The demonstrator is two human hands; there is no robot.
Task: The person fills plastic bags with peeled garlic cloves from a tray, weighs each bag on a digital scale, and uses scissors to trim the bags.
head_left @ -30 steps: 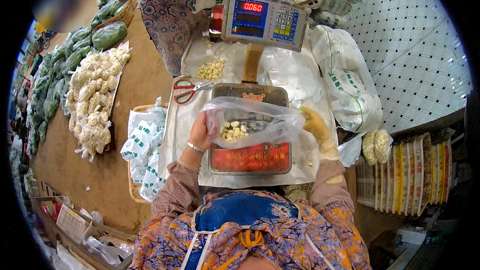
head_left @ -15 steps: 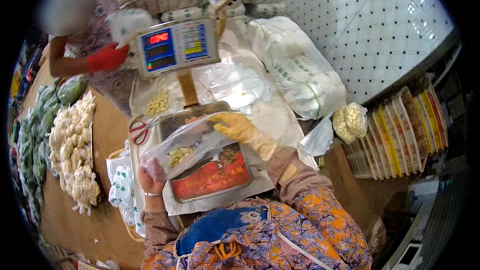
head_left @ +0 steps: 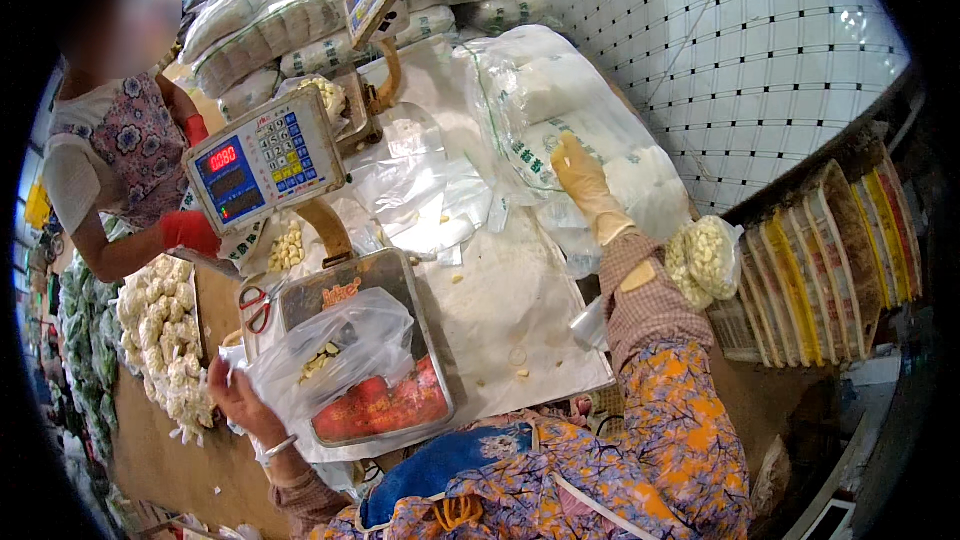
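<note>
My bare left hand [head_left: 245, 400] is open beside the scale's metal pan [head_left: 431, 280], just left of a clear plastic bag [head_left: 360, 330] holding peeled garlic cloves [head_left: 318, 362] on the pan. My right hand [head_left: 582, 180], in a yellow glove, reaches onto a plastic-wrapped bundle of white bags [head_left: 632, 175] at the upper right, fingers loosely extended and holding nothing visible. The scale's display [head_left: 262, 162] stands above the pan on a post. Red-handled scissors [head_left: 256, 308] lie at the pan's left, with loose cloves [head_left: 287, 248] behind them.
A co-worker [head_left: 115, 155] in red gloves stands at the left. A second scale [head_left: 372, 0] sits at the back among stacked bundles [head_left: 255, 20]. Bagged garlic is piled at the left [head_left: 155, 340] and beside my right arm [head_left: 700, 260]. Stacked trays [head_left: 800, 280] stand at the right.
My left hand has released the bag, which rests on the pan. My right hand has left the bag and moved up and right to the bundle. The view has swung rightward.
</note>
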